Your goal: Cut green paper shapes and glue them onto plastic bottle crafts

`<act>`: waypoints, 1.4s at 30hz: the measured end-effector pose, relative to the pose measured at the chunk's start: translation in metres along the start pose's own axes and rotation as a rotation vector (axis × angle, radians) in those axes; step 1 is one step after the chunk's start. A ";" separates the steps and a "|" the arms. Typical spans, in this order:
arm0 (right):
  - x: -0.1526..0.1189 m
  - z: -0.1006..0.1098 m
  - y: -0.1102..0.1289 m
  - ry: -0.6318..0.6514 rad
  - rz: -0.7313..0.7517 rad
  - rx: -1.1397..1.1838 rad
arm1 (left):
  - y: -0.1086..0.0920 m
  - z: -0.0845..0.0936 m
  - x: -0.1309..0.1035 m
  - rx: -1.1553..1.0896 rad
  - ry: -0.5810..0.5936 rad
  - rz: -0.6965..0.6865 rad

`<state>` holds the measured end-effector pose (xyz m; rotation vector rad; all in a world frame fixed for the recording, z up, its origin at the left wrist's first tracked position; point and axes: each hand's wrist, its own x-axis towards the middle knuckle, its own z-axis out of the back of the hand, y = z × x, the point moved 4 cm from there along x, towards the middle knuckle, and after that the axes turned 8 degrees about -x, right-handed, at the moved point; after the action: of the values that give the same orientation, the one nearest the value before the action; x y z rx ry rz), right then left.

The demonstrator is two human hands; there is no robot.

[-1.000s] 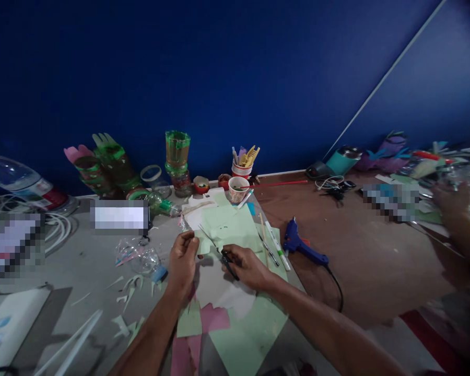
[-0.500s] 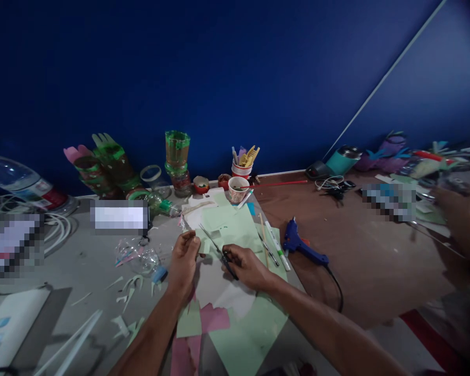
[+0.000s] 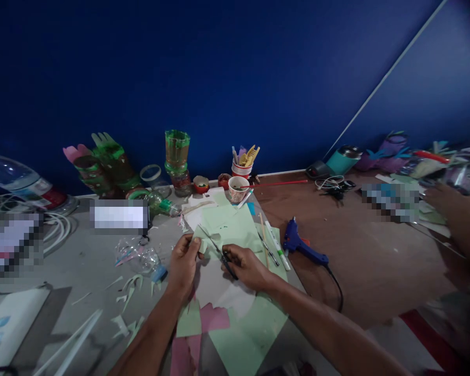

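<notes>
My left hand (image 3: 185, 259) pinches a small piece of light green paper (image 3: 203, 245) between thumb and fingers. My right hand (image 3: 245, 263) grips a pair of scissors (image 3: 216, 245) by their dark handles. The blades point up and left, right beside the green piece; whether they are parted is hard to make out. Under and beyond the hands lie green paper sheets (image 3: 231, 222) and a white sheet (image 3: 225, 297). Nearer my body are pink paper (image 3: 214, 317) and more green paper (image 3: 250, 334).
A blue glue gun (image 3: 300, 243) lies right of the pens (image 3: 277, 245). A paper cup (image 3: 238, 189) holds a red stick. Paper scraps (image 3: 131, 292) and a clear plastic bottle piece (image 3: 141, 258) lie left. Painted bottles (image 3: 177, 162) line the wall. Another person's hand (image 3: 448, 203) works at far right.
The green piece in my left hand has turned and shifted slightly beside the scissor blades. The other person's hand at far right has moved a little left.
</notes>
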<state>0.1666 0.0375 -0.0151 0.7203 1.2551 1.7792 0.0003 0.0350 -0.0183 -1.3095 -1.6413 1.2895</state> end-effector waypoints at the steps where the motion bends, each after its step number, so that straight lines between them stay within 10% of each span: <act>1: 0.000 0.000 0.000 0.003 -0.004 0.008 | 0.000 0.000 0.000 0.007 -0.005 -0.007; 42: -0.001 0.000 0.001 0.042 -0.003 -0.052 | 0.004 -0.002 0.000 -0.085 0.010 0.072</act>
<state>0.1666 0.0366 -0.0140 0.6543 1.2328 1.8262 0.0032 0.0354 -0.0213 -1.4352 -1.6719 1.2655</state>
